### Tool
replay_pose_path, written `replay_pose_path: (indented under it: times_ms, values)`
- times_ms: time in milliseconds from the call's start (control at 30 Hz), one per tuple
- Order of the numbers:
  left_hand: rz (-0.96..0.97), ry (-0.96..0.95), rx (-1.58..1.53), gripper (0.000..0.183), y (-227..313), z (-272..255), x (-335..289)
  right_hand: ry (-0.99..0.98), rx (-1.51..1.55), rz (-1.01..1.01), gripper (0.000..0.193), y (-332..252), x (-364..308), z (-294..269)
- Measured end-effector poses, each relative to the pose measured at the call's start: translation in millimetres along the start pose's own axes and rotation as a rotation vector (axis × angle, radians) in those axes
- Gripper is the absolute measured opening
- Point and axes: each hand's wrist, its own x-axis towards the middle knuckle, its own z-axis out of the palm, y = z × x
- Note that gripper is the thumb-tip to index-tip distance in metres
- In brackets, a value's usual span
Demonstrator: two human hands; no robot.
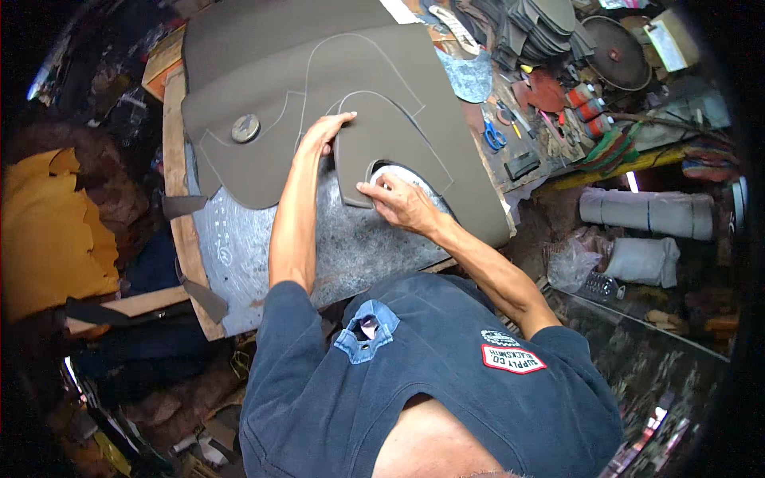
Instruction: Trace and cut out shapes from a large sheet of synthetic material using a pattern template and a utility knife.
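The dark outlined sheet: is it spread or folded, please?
Mostly spread: the dark outlined sheet lies broadly flat, its marked face in plain view.

A cluttered workshop: a worn bench [351,247] carries a dark sheet [255,48] with drawn outlines; blue scissors [492,132], 3 red bottles [590,109] and stacked cut pieces [535,30] lie alongside.
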Motion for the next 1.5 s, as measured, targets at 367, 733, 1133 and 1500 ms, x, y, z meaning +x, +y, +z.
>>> replay_pose_path:
  times_ms: [367, 733, 1133, 1500]
  values:
    - [0.124, 0.204, 0.466, 0.082, 54, 4, 22, 0.639, 0.723, 1.019, 0.039, 106, -125, -41]
    - [0.669, 0.010, 0.335, 0.032, 134, -65, -129, 0.366, 0.492, 1.029, 0.034, 72, -72, -90]
    - [0.894, -0.044, 1.099, 0.023, 146, 98, -178, -0.035, -0.293, -0.035, 0.025, 4, 67, -197]
    - [1.313, 0.835, 1.233, 0.053, 137, 179, -124, 0.032, 0.053, 0.187, 0.025, 183, 70, -245]
